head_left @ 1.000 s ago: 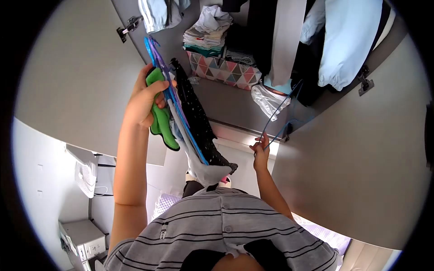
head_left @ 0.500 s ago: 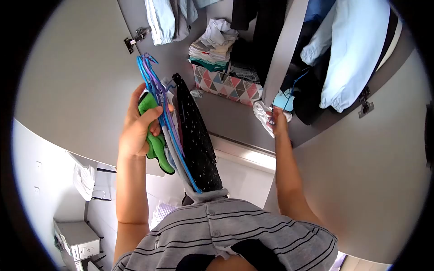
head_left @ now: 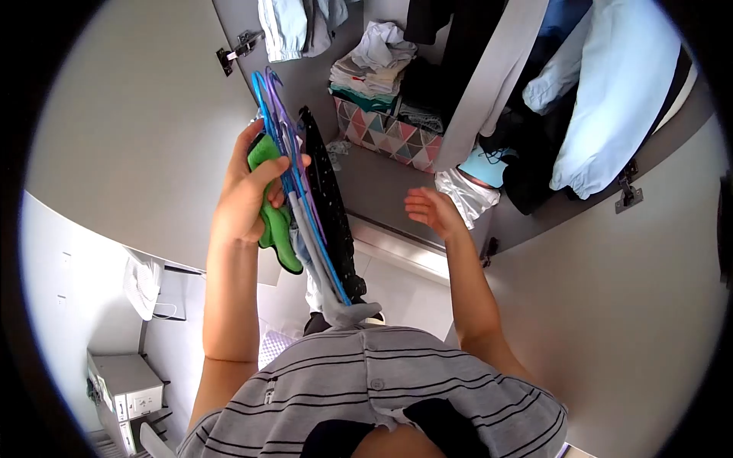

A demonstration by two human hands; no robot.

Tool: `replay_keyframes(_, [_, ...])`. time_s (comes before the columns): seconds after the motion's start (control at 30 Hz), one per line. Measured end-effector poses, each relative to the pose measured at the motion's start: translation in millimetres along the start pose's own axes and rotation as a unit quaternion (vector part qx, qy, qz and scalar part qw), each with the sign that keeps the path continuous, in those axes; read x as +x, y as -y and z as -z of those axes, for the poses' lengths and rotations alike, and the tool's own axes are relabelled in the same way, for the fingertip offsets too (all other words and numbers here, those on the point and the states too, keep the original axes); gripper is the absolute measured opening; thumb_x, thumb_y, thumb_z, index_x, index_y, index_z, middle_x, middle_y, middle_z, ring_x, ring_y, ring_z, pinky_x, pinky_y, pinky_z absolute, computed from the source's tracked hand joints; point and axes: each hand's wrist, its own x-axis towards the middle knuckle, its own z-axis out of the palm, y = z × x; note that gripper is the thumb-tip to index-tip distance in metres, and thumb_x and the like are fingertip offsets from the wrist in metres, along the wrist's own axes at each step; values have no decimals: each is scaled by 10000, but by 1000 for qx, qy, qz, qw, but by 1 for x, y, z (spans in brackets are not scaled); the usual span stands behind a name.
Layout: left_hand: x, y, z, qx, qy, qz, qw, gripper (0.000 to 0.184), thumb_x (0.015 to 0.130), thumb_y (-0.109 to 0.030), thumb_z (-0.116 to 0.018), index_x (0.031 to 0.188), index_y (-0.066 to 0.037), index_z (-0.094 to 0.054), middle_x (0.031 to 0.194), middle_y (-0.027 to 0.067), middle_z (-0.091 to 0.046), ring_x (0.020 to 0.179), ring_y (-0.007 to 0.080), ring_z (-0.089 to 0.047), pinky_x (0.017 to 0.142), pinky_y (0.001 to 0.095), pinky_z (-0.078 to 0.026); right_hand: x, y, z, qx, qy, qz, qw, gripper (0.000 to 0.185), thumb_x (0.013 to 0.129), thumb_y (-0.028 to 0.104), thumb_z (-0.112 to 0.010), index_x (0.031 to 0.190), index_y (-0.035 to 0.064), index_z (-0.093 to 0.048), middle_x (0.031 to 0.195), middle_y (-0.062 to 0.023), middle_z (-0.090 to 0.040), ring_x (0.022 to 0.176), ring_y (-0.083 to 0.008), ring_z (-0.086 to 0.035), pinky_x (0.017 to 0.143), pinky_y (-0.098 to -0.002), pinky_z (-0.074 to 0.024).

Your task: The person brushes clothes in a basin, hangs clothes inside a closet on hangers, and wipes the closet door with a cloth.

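My left hand [head_left: 243, 200] is wrapped round a bunch of blue, purple and grey hangers [head_left: 303, 212]. A green garment with dark edging [head_left: 279, 235] is pinched in along with them. From the bunch a black garment with white specks [head_left: 330, 200] hangs down on the right. My right hand [head_left: 435, 214] is in the air before the wardrobe, fingers stretched and nothing in them. Just beyond it, a shiny white cloth [head_left: 467, 197] lies on the wardrobe floor, against a light blue item [head_left: 484, 165].
A triangle-patterned box [head_left: 385, 137] stands inside the wardrobe, with folded clothes [head_left: 366, 82] piled on it. Pale blue garments [head_left: 611, 107] hang at the right. Two open doors, the left door [head_left: 137, 145] and right door [head_left: 611, 305], flank me. A drawer unit [head_left: 130, 385] is at lower left.
My right hand has let go of the white cloth and drawn back to the left. The white cloth now lies by the light blue item. My left hand still holds the hangers.
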Motion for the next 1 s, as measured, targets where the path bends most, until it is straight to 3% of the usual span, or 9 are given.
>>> replay_keyframes(0.03, [1,-1,0,-16,12,-9,1000,602,806,7,-530,1363,-14,-304,925,191,-665,464,62,-402,426,193,-350,1,-1,1,2,0,-3,1000,208,904,234,-543,975,49,-605,892,-101,-636,763,-194,-597,724,-331,-513])
replay_keyframes(0.07, [0,-2,1,-32,23,-18,999,601,805,12,-534,1356,-11,-296,934,189,-666,479,66,-423,439,199,-354,5,0,4,-30,-104,136,985,189,900,217,-560,950,43,-615,875,-91,-637,755,-174,-591,715,-307,-502])
replay_keyframes(0.13, [-3,-5,0,-51,14,-27,998,595,808,12,-536,1353,-13,-299,931,201,-664,473,59,-418,433,194,-351,53,7,59,-49,-297,385,872,126,876,129,-585,894,15,-635,857,-69,-646,785,-153,-597,705,-286,-480])
replay_keyframes(0.2, [-6,-8,1,-62,-6,-36,997,594,807,13,-537,1352,-10,-301,930,212,-662,463,56,-416,423,191,-346,82,49,112,-100,-465,468,744,156,833,99,-607,915,-33,-623,874,-100,-653,785,-195,-603,743,-296,-471])
replay_keyframes(0.4, [-5,-24,1,-66,-31,-41,997,568,807,10,-537,1335,2,-329,924,222,-658,458,56,-419,417,184,-352,191,112,268,-141,-510,224,818,354,821,336,-652,947,11,-589,809,-85,-595,660,-197,-525,551,-344,-412])
replay_keyframes(0.57, [-6,-24,-13,-42,-67,-42,996,566,800,4,-528,1332,3,-336,937,224,-651,452,45,-392,413,179,-351,187,130,238,31,-493,101,864,382,827,346,-639,958,-2,-547,664,-109,-580,422,-183,-479,358,-327,-365])
replay_keyframes(0.67, [-1,-22,-11,-34,-73,-32,996,561,805,-3,-513,1337,1,-335,951,238,-645,450,40,-373,412,175,-346,203,137,247,-95,-498,55,860,359,830,314,-632,947,-12,-538,624,-113,-573,403,-179,-481,339,-314,-360])
replay_keyframes(0.87, [4,-26,-5,-39,-41,-14,998,571,808,-5,-513,1348,-4,-328,957,249,-641,451,38,-371,413,175,-346,179,134,233,-198,-455,8,868,226,839,163,-589,879,-46,-514,533,-129,-564,327,-175,-461,284,-268,-321])
replay_keyframes(1.0, [8,-23,6,-54,-18,-23,998,583,807,-5,-517,1354,-2,-317,959,259,-638,452,38,-375,410,176,-349,147,127,229,-102,-461,142,870,118,848,83,-529,845,-35,-538,583,-119,-593,367,-163,-478,312,-255,-337])
